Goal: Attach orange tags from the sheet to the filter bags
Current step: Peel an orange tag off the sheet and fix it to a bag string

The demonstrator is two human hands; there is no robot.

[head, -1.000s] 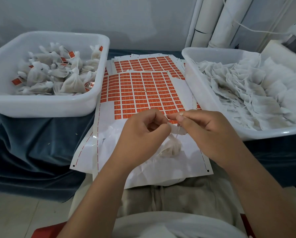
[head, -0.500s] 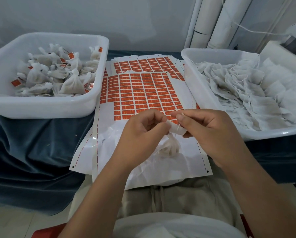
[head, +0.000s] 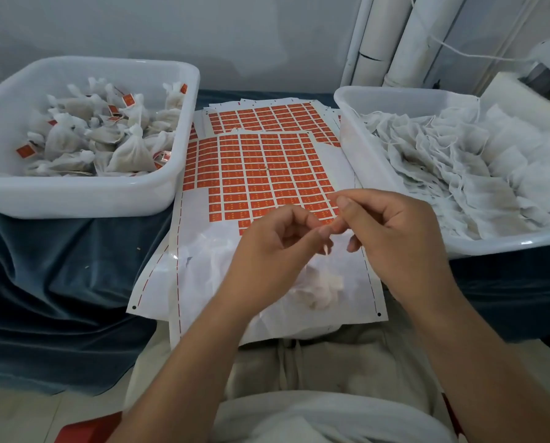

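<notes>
Hovering over the near end of the tag sheet (head: 261, 174), both hands are just above one blurry filter bag (head: 323, 287): left hand (head: 277, 247) fingers curl in, pinching its top; right hand (head: 395, 231) thumb and forefinger press together, can't tell on what. Left of the sheet sits the tagged-bag tub (head: 75, 199), plain-bag tub (head: 491, 244) on the right.

The sheet (head: 261, 174) lies flat between two tubs, its orange tags (head: 267, 161) in rows and its near part stripped white. One blurred filter bag (head: 320, 287) sits over that part. Tagged bags (head: 130, 151) fill the left tub (head: 75, 196), and flat bags (head: 459, 174) the right tub (head: 503, 244).
</notes>
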